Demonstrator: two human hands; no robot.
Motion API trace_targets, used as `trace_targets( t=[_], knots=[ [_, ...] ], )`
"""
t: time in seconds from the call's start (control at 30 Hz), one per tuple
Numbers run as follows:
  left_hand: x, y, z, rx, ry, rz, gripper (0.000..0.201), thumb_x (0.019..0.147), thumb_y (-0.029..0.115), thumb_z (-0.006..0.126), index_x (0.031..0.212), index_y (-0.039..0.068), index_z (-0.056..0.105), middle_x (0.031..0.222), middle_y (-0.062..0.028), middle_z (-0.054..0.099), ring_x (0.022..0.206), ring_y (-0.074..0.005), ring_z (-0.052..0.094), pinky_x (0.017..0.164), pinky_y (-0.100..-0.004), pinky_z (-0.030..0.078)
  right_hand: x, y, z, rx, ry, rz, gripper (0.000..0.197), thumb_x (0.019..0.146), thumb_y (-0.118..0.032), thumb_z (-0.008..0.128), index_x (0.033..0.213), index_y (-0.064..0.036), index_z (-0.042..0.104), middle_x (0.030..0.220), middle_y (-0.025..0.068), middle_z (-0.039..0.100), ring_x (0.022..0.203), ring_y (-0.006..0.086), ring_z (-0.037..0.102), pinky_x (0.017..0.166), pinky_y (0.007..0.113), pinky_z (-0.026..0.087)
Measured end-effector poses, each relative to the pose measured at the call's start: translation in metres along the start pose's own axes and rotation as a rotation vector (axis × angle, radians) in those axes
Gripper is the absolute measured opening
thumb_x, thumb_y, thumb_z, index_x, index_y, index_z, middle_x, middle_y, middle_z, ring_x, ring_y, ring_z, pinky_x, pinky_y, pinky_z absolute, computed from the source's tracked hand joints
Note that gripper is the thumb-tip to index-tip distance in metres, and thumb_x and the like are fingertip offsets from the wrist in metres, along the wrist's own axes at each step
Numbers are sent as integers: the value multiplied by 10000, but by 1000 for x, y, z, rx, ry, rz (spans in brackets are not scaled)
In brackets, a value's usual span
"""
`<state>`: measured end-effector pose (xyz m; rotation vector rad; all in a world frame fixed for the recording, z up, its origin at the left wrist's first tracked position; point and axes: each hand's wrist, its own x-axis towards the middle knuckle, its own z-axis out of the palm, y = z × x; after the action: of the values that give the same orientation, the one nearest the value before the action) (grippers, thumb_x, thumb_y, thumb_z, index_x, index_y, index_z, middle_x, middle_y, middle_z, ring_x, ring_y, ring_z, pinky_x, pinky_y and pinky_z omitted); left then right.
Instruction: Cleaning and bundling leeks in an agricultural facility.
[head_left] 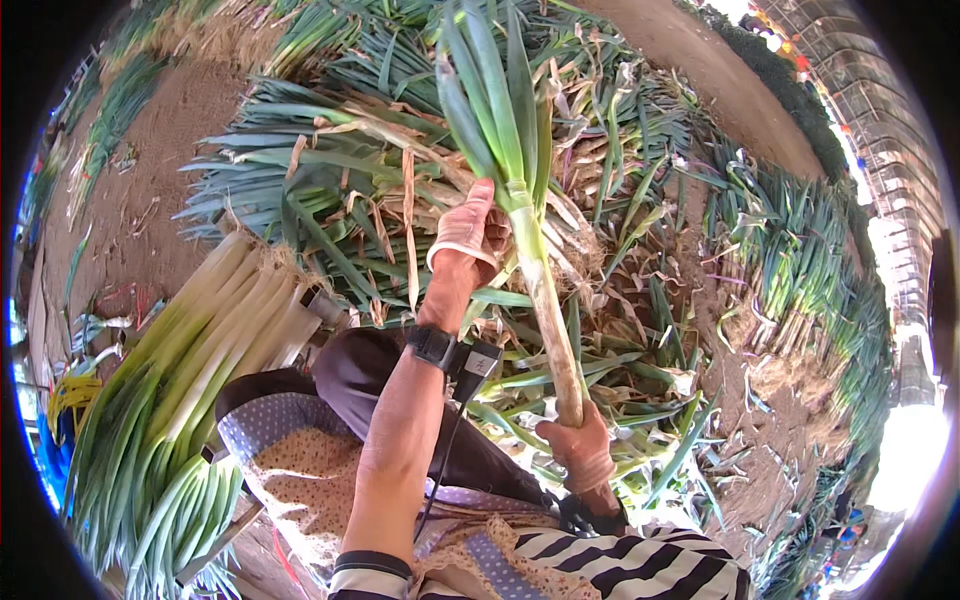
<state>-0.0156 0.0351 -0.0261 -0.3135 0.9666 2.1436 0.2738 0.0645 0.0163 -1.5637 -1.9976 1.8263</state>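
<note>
A long green onion (pixel 546 290) stands tilted in front of me, its leaves pointing away and its pale shaft toward me. My right hand (pixel 580 448) is closed around its root end, which the fingers hide. My left hand (pixel 468 228) is closed at the upper shaft, just below where the green leaves fan out; its thumb lies along the stalk and the other fingers are partly hidden. Both hands wear thin, light gloves. Beneath the left hand, a loose green leaf (pixel 503 297) juts out beside the shaft.
Untrimmed green onions (pixel 300 165) with dry leaves lie heaped ahead. At my left, cleaned green onions (pixel 190 360) rest in a bundle on a low rack (pixel 218 452). Leaf scraps (pixel 650 400) litter the ground around my legs. More onions (pixel 790 270) line the right side.
</note>
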Motion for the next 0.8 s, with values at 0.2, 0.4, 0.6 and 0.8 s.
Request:
trace_targets(
  t=[0.2, 0.4, 0.6, 0.8],
  knots=[
    [-26, 6, 17, -206, -287, 261, 192, 833, 180, 716, 965, 56, 653, 857, -64, 680, 708, -179, 652, 640, -332, 553, 7, 21, -6, 8, 120, -191, 569, 617, -148, 845, 1073, 18, 549, 787, 35, 577, 683, 107, 516, 610, 271, 454],
    [-27, 20, 6, -220, -282, 514, 357, 880, 295, 661, 1122, 43, 588, 1005, -73, 648, 876, -176, 619, 759, -322, 517, 13, 18, 32, 147, 173, -360, 602, 612, -84, 831, 1123, 9, 526, 893, 49, 587, 732, 122, 525, 665, 275, 472],
    [-23, 35, -4, -358, -209, 396, 738, 779, 692, 564, 1146, 52, 562, 957, -80, 656, 772, -243, 628, 703, -418, 533, 25, 39, 39, 118, 94, -340, 610, 644, -170, 836, 1140, -3, 524, 912, 66, 599, 812, 158, 558, 753, 318, 477],
    [-34, 44, -17, -173, -211, 483, 815, 746, 826, 394, 1005, 85, 616, 713, -42, 617, 600, -182, 611, 528, -346, 547, 95, -14, 64, -273, 6, -837, 582, 713, -396, 774, 1150, -69, 570, 1092, 117, 546, 1003, 308, 546, 789, 394, 498]
  ],
)
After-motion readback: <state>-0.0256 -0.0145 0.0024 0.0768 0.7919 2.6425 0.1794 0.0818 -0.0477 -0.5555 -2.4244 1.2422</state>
